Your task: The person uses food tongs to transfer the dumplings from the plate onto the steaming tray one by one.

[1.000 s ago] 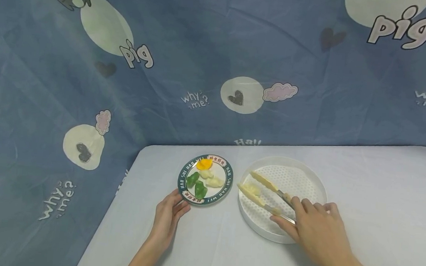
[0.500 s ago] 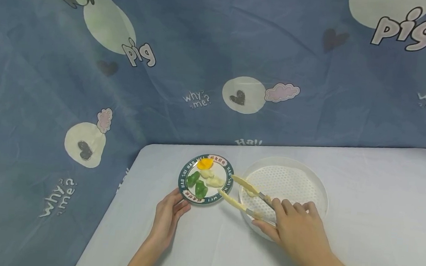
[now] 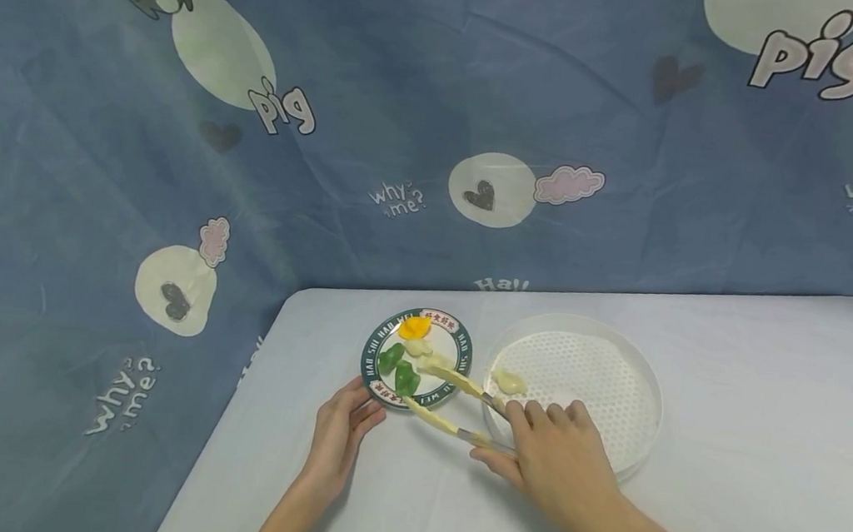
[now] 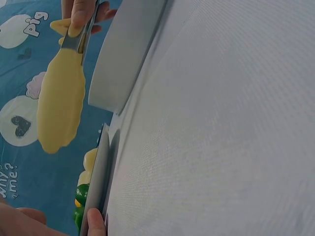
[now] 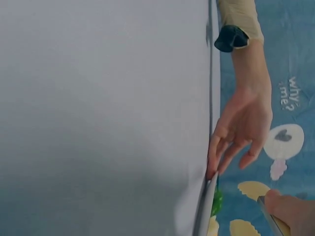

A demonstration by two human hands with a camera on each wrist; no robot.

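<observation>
Clasped in the right grip (image 3: 556, 458), the tongs (image 3: 455, 378) were held wide apart, one tip poised over the green-rimmed plate (image 3: 370, 362), the other near its close edge! That rim was merely touched by the left grip (image 3: 336, 436), fingers loose. Green dumplings (image 3: 407, 379) and a yellow dumpling (image 3: 415, 328) were carried there; a pale dumpling (image 3: 510, 382) was seen on the perforated steamer tray (image 3: 612, 397). Light, soft, easily dented, the dumplings were judged: best pinched gently mid-body. Springy tongs, best squeezed mid-arm.
</observation>
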